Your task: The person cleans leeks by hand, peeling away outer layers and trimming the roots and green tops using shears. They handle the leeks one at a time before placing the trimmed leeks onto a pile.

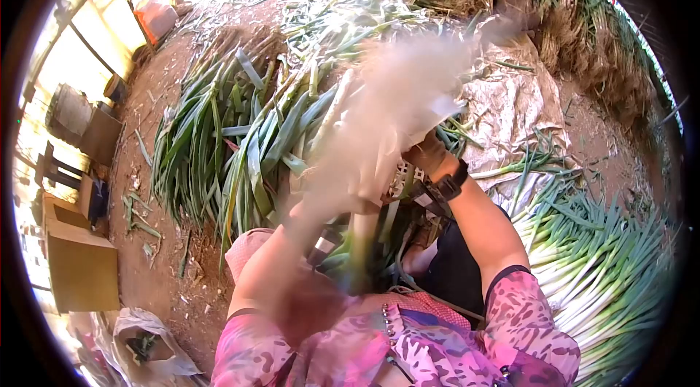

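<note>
Far left of the held stalks (364,235), you have a cardboard box (82,274); no print on it can be read. Nearer on that side lies a leafy pile (211,132), its long leaves drooping; judged easily bruised, so do not lift by the tips. Your left hand (350,203) appears closed around the held stalks, which run forward from your lap, the far end lost in blur. Handling, as judged: modest weight, stiff along the pale shank, soft in the leaf, slippery if damp. Hold the shank; hard squeezing could split its layers. Your right hand (429,155), apart from the left, is bent at the right edge of the held stalks; you cannot confirm its grip. The black watch (452,180) there shows no legible brand. Right of the held stalks lies a crumpled sheet (510,95), no writing readable. Farther right, slender onions (590,270) lie flat: judged lighter, more pliant, best taken by the white ends.
</note>
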A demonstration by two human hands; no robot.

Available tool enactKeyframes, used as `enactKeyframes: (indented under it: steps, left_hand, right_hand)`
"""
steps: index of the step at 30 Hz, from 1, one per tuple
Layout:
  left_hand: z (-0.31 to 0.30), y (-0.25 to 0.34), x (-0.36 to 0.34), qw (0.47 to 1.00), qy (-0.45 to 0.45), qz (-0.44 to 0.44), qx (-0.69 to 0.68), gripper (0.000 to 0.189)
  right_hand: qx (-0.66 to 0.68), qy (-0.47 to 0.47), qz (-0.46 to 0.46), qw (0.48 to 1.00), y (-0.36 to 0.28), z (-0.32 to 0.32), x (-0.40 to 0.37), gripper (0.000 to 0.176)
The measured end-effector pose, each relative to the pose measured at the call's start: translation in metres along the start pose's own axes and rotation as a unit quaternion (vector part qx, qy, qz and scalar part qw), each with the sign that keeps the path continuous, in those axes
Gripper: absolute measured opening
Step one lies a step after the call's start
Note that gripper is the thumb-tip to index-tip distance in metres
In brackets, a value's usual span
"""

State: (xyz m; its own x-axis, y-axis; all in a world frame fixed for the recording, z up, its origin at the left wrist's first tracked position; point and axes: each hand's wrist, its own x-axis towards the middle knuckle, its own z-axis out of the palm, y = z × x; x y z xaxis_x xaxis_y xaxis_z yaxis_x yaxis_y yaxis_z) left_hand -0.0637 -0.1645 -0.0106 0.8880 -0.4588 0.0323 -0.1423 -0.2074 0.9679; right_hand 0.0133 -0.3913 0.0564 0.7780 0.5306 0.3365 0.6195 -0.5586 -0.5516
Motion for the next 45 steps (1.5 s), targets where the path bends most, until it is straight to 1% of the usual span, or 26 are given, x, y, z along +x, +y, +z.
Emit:
enactKeyframes:
  steps: [3,6,8,10,13,15,16,18,20,23,26,29,30,32,33,34,35,36,37,38,39,40,41,42,43,45]
  left_hand:
    - [-0.004,-0.011,0.000,1.000,0.000,0.014,0.020,0.057]
    - [-0.007,-0.019,-0.002,0.998,-0.002,0.033,0.048,0.057]
    - [-0.007,-0.023,-0.004,0.995,-0.005,0.054,0.082,0.057]
    - [-0.006,-0.027,-0.003,0.985,-0.008,0.097,0.140,0.057]
    - [-0.004,-0.040,0.006,0.915,-0.022,0.225,0.334,0.057]
    - [0.000,-0.040,0.008,0.906,0.006,0.227,0.358,0.057]
    - [0.003,-0.038,0.009,0.915,0.023,0.212,0.342,0.058]
    - [0.017,-0.004,0.011,0.969,0.122,0.099,0.192,0.054]
    - [0.035,0.029,0.017,0.977,0.212,-0.017,0.029,0.050]
    - [0.042,0.031,0.032,0.984,0.067,-0.026,0.161,0.045]
    - [0.082,0.004,0.046,0.985,0.110,0.060,0.120,0.037]
    - [0.090,0.002,0.056,0.998,0.047,-0.031,0.036,0.040]
    - [0.095,0.004,0.057,0.996,0.030,-0.060,0.057,0.039]
    - [0.099,-0.001,0.061,0.990,0.030,0.001,0.135,0.039]
    - [0.103,-0.005,0.055,0.986,0.039,-0.041,0.159,0.039]
    - [0.092,0.040,0.039,0.978,0.048,-0.083,0.184,0.039]
    - [0.086,0.066,0.030,0.968,0.056,-0.125,0.208,0.039]
    - [0.091,0.052,0.032,0.972,0.103,-0.125,0.173,0.042]
    - [0.093,0.043,0.033,0.973,0.155,-0.099,0.138,0.052]
    - [0.089,0.045,0.035,0.973,0.156,-0.116,0.124,0.055]
    - [0.086,0.047,0.034,0.973,0.154,-0.135,0.109,0.058]
    - [0.087,0.042,0.033,0.974,0.129,-0.149,0.114,0.059]
    - [0.087,0.037,0.035,0.974,0.104,-0.160,0.121,0.061]
    - [0.088,0.032,0.037,0.974,0.077,-0.170,0.127,0.062]
    - [0.089,0.036,0.037,0.975,0.090,-0.164,0.120,0.062]
    - [0.092,0.052,0.033,0.976,0.117,-0.154,0.102,0.061]
  right_hand:
    - [-0.039,-0.087,0.041,0.995,0.021,0.013,0.010,0.045]
    - [-0.085,-0.102,0.073,0.988,0.043,-0.009,0.029,0.044]
    - [-0.116,-0.059,0.100,0.986,0.059,-0.041,0.049,0.044]
    - [-0.141,0.035,0.140,0.979,0.073,-0.091,0.077,0.043]
    - [-0.161,0.160,0.178,0.957,0.073,-0.177,0.106,0.042]
    - [-0.166,0.171,0.166,0.957,0.054,-0.209,0.109,0.042]
    - [-0.165,0.149,0.146,0.964,0.038,-0.215,0.106,0.042]
    - [-0.161,0.064,0.096,0.980,0.001,-0.207,0.092,0.041]
    - [-0.191,-0.062,0.045,0.979,-0.041,-0.173,0.070,0.040]
    - [-0.312,-0.231,-0.015,0.921,-0.085,-0.098,0.038,0.040]
    - [-0.452,-0.301,-0.042,0.839,-0.088,-0.031,0.021,0.039]
    - [-0.505,-0.327,-0.059,0.797,-0.075,-0.010,0.021,0.034]
    - [-0.475,-0.363,-0.056,0.800,-0.069,-0.012,0.020,0.031]
    - [-0.410,-0.428,-0.049,0.804,-0.070,-0.024,0.022,0.024]
    - [-0.369,-0.428,-0.018,0.825,-0.064,-0.029,0.026,0.025]
    - [-0.312,-0.388,0.021,0.867,-0.055,-0.037,0.030,0.021]
    - [-0.252,-0.346,0.061,0.902,-0.045,-0.046,0.033,0.018]
    - [-0.301,-0.250,-0.091,0.916,-0.028,-0.060,0.029,0.012]
    - [-0.200,-0.201,-0.030,0.959,-0.014,-0.074,0.035,0.010]
    - [-0.028,-0.117,0.087,0.989,-0.001,-0.096,0.045,0.010]
    - [0.141,-0.010,0.173,0.975,0.012,-0.119,0.051,0.013]
    - [0.229,0.046,0.189,0.954,0.018,-0.140,0.055,0.017]
    - [0.271,0.063,0.191,0.941,0.015,-0.158,0.057,0.021]
    - [0.096,0.012,0.111,0.989,0.012,-0.163,0.059,0.019]
    - [0.004,-0.042,0.080,0.996,-0.006,-0.163,0.054,0.018]
    - [-0.147,-0.158,0.059,0.975,-0.052,-0.143,0.039,0.023]
